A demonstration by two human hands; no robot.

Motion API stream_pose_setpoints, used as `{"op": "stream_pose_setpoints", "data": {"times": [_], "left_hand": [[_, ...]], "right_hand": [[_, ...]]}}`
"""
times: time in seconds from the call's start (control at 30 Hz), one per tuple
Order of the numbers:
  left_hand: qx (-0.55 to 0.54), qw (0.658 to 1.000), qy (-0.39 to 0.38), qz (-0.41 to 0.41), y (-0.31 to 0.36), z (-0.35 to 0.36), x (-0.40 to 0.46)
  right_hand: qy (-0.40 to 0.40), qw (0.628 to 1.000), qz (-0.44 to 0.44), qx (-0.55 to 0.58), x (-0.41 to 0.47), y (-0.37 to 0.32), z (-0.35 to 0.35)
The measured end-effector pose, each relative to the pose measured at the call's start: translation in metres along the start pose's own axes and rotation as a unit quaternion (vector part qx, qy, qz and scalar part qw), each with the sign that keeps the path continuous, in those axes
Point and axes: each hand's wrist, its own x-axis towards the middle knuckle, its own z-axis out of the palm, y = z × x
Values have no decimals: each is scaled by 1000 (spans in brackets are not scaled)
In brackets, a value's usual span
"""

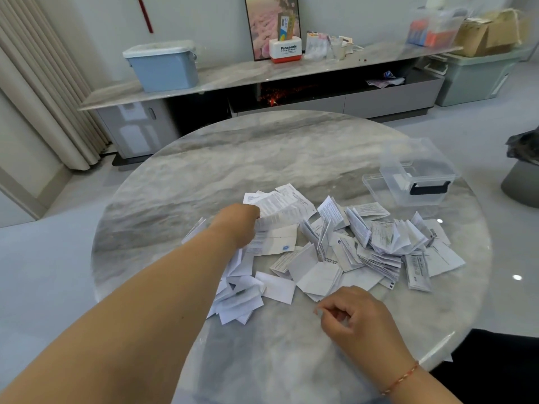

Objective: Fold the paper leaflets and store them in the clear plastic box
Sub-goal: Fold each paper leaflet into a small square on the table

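A heap of white paper leaflets lies spread across the middle of the round marble table, some folded, some half open. My left hand reaches over the heap's far left side and grips the edge of a large printed leaflet. My right hand hovers near the table's front edge, fingers loosely curled with nothing in them. The clear plastic box stands at the table's right, open, with its lid lying beside it on the left.
Behind the table runs a long low cabinet carrying a blue lidded bin, a white Panasonic box and clutter. A green storage tub and a grey stool stand at the right.
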Motion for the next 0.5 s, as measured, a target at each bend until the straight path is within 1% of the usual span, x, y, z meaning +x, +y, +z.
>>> {"op": "stream_pose_setpoints", "data": {"times": [0.07, 0.17, 0.23, 0.3, 0.4, 0.47, 0.5], "left_hand": [[-19, 999, 31, -29, -5, -2, 4], [-112, 989, 82, -50, -12, -18, 5], [-142, 981, 121, -57, -12, -37, -7], [-144, 971, 183, -53, -8, -57, -30], [-125, 954, 271, -34, 7, -80, -78], [-71, 940, 334, 6, 22, -85, -114], [-39, 935, 353, 23, 29, -84, -132]], "right_hand": [[0, 1000, 0, 5, 0, 0, 0], [-2, 1000, 8, -2, 1, 1, -3], [-9, 1000, 12, -6, 1, 0, -5], [-1, 1000, 10, -3, 1, -3, -7], [49, 999, 7, 12, 1, -12, -10], [83, 996, -14, 5, -1, -19, -13], [93, 995, -33, -1, -3, -21, -15]]}}
